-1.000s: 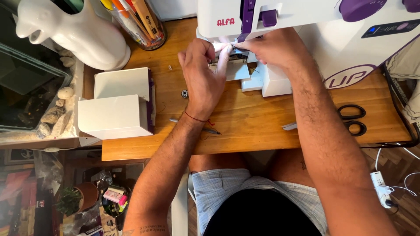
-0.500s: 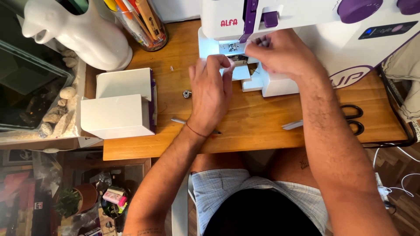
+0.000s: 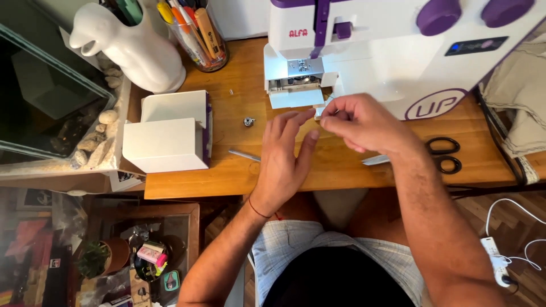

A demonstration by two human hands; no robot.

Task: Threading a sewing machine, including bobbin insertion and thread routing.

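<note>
Threading looks to be the step in hand: right hand point(image 3: 355, 120) pinches something thread-fine I cannot make out, at six o'clock of the sewing machine point(image 3: 398, 51); left hand point(image 3: 284, 153) hovers released over the counter point(image 3: 227, 170). Steady guiding seems needed.

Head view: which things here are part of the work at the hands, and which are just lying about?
In use:
- sewing machine, its needle area open
- right hand, fingers pinched in front of the machine
- left hand, flat beside it
- small metal bobbin, possibly

Lying about:
- black scissors
- white boxes
- white jug
- pen cup
- glass tank
</note>
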